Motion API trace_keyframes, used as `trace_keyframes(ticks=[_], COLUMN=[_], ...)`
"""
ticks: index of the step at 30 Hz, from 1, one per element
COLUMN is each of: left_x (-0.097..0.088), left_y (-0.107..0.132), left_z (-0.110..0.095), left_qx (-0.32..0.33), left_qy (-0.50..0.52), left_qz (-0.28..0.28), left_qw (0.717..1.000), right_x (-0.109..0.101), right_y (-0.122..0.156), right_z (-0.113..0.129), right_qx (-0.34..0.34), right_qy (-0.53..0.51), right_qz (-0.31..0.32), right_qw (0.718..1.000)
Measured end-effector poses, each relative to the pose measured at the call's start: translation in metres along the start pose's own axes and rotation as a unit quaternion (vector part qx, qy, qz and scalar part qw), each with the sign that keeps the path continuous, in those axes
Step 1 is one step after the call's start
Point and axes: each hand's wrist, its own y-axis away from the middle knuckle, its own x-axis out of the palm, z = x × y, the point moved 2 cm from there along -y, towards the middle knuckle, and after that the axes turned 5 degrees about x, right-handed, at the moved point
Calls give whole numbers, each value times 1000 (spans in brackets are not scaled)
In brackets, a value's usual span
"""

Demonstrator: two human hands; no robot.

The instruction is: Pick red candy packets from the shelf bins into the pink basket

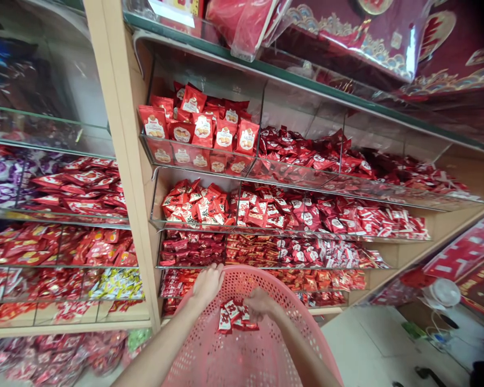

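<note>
A pink perforated plastic basket [242, 355] fills the bottom centre, in front of shelves of red snack packets. My left hand [207, 283] grips the basket's far rim, fingers curled over it. My right hand [259, 304] is inside the basket, closed on a bunch of small red-and-white wrapped packets [233, 316] that hang just above the basket's mesh floor. Both forearms reach in from the bottom edge.
Glass-fronted bins hold red packets: biscuit packs [201, 129] on the top tier, red candies [266, 209] below, more rows beneath. A beige wooden post [123, 161] divides the left shelves. A small white fan [441, 294] and cables lie on the floor at right.
</note>
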Motion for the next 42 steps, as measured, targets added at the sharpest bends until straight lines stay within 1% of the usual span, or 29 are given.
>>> trace_keyframes(ticks=[2,4,6,8,11,13,16,20,24,26,27,28,30,32,33,34,35,37,39,40,42], left_x=[1,1,2,2,2,2,1,1,2,2,3,3,3,3,3,3,2,2,-1,-3,-12], left_y=[0,0,-1,-1,-1,0,0,0,0,0,0,0,0,0,0,0,0,1,3,4,7], left_z=[0,0,0,0,0,0,0,0,1,2,2,2,3,4,4,4,3,2,1,0,-4], left_qx=[-1,-1,-1,-1,1,3,4,0,-6,-3,-2,1,4,4,3,2,1,-6,-18,-22,-26], left_qy=[2,-1,-6,-9,-11,-14,-12,-11,-5,-1,0,1,1,-3,-4,-5,-5,-7,-14,-18,-24], left_qz=[3,-1,-6,-8,-6,-7,-3,6,9,5,2,-2,-9,-12,-11,-10,-7,2,14,19,33], left_qw=[1000,1000,1000,1000,1000,1000,1000,1000,1000,1000,1000,1000,1000,1000,1000,1000,1000,1000,1000,999,999], right_x=[-4,-2,8,27,57,70,77,74,66,56,48,39,18,-5,-15,-24,-32,-42,-46,-47,-47], right_y=[-3,-3,1,6,9,8,6,5,6,10,13,17,24,28,28,26,24,17,12,11,12], right_z=[6,11,16,19,21,21,20,15,17,26,32,39,50,53,50,45,39,26,18,17,19], right_qx=[-42,-78,-103,-112,-100,-88,-76,-54,-41,-60,-82,-110,-155,-159,-149,-134,-116,-75,-49,-45,-49], right_qy=[38,72,118,203,333,368,383,388,376,358,350,343,334,324,317,306,291,257,243,247,265], right_qz=[-44,-86,-126,-160,-193,-202,-206,-215,-224,-241,-264,-296,-371,-432,-449,-458,-455,-419,-371,-354,-346], right_qw=[997,991,980,960,918,903,897,895,898,900,895,885,852,827,822,824,834,868,895,901,899])
